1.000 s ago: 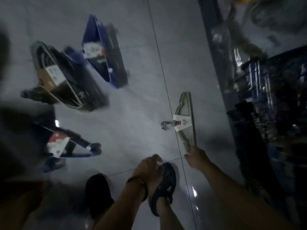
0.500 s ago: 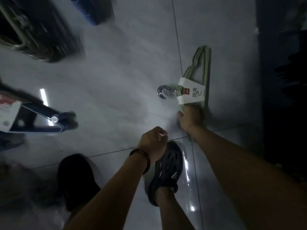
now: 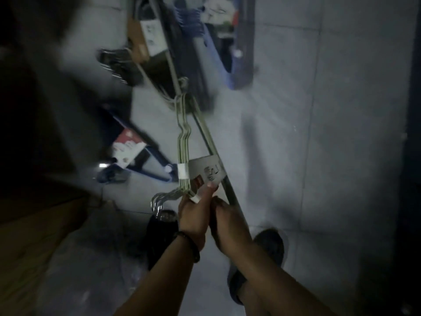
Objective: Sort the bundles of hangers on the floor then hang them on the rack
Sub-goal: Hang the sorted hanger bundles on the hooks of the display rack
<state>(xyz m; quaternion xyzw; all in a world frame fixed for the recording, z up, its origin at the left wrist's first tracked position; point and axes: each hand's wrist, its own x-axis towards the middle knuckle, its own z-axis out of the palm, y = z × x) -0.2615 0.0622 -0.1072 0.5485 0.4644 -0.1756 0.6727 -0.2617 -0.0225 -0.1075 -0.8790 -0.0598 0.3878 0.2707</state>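
Green hanger bundle (image 3: 184, 142) has left the floor (image 3: 296, 110), left hand (image 3: 193, 218) pinching its label (image 3: 208, 169), right hand (image 3: 230, 226) gripping its bar (image 3: 210, 147), ready for sorting

Open floor on the right, clutter ahead and left.
Bare floor (image 3: 319, 133) runs free on the right up to a dark upright edge (image 3: 410, 156). Ahead, a black bundle (image 3: 157, 65) and a blue bundle (image 3: 245, 42) block the way, and a second blue bundle (image 3: 152, 169) lies left. The green bundle (image 3: 205, 167), gripped by left hand (image 3: 193, 220) and right hand (image 3: 230, 226), slants toward the black one.
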